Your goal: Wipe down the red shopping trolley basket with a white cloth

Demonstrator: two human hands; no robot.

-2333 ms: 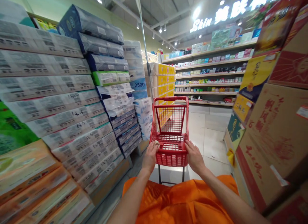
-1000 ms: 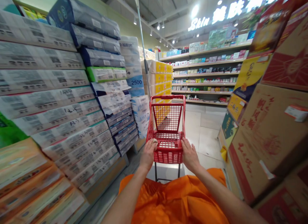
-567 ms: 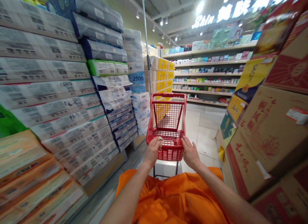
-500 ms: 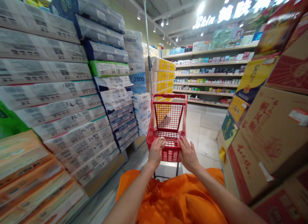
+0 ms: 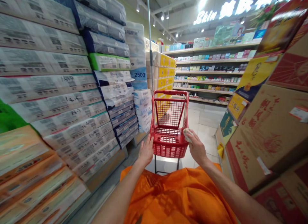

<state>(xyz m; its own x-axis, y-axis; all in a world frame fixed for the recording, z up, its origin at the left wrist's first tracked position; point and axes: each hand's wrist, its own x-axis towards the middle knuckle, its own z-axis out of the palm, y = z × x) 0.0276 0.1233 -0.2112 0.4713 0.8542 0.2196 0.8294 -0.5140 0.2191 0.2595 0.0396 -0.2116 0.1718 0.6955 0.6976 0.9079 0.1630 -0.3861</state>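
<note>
The pale cloth [image 5: 187,135] was in the left hand [image 5: 146,151] before. Now the right hand [image 5: 196,147] has it, at the right edge of the red cart [image 5: 170,144]. The hands have moved apart, and the left one is flatter, by the cart's left side.

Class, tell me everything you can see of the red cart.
The red cart looks plastic, with a slotted basket, upright mesh panel and looped top bar, on thin dark legs. It stands upright on the pale floor. The left hand touches its left rim; the right hand holds a pale cloth against its right rim.
</note>
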